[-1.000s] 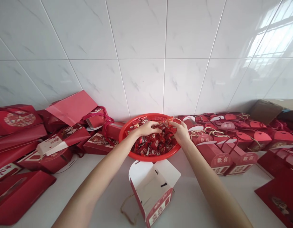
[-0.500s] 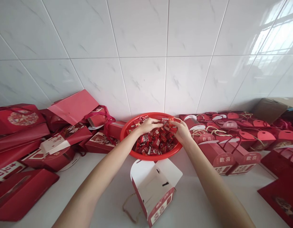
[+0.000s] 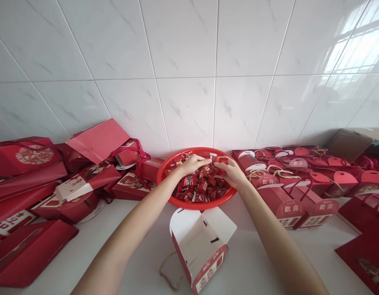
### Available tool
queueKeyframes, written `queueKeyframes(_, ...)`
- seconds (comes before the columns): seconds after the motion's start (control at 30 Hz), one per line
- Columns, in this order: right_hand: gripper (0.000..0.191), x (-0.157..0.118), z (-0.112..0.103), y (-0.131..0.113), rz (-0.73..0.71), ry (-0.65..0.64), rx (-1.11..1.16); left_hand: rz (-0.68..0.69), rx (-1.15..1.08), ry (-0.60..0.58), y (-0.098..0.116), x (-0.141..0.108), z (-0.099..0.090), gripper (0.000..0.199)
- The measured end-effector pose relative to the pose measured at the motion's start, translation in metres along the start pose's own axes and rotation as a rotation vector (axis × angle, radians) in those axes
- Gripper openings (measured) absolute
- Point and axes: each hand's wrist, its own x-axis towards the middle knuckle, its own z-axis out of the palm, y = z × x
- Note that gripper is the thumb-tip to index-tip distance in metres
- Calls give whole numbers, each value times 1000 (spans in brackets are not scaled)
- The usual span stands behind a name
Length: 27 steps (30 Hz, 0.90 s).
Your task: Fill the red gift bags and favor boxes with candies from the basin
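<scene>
A red plastic basket [image 3: 202, 206] holds many small red-wrapped candies [image 3: 203, 186]. Over its left half reaches my left hand [image 3: 193, 164], its fingers pinched on something I cannot make out. My right hand [image 3: 232, 172] is over the right half, fingers bent and closed together close to the left fingertips; what it holds is hidden. An open red box [image 3: 202, 250] with a pale inside and white flaps stands below the basket, between my forearms. A rope handle [image 3: 166, 272] hangs at its left side.
Red boxes [image 3: 32, 155] and an opened one [image 3: 32, 250] are piled at the left. Rows of small red boxes with handles [image 3: 278, 196] stand at the right. A brown carton [image 3: 349, 143] is behind them, against the tiled wall [image 3: 186, 110].
My hands have drawn slightly closer together over the candies, the right fingers moving left and bending more. The whole view has shifted down a little.
</scene>
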Motion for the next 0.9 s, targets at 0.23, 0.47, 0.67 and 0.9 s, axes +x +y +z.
queueKeyframes(0.23,63,-2,3,4,-138,-6,-77,37,2,18,10,-4,-1,57)
queueKeyframes(0.47,52,-22,10,-26,-268,-195,-179,141,-8,173,35,-35,-3,49)
queueKeyframes(0.67,37,-61,24,-57,-316,-404,-349,182,-51,305,71,-93,2,47)
queueKeyframes(0.9,21,-106,41,-69,-327,-619,-704,113,54,107,88,-147,-6,35)
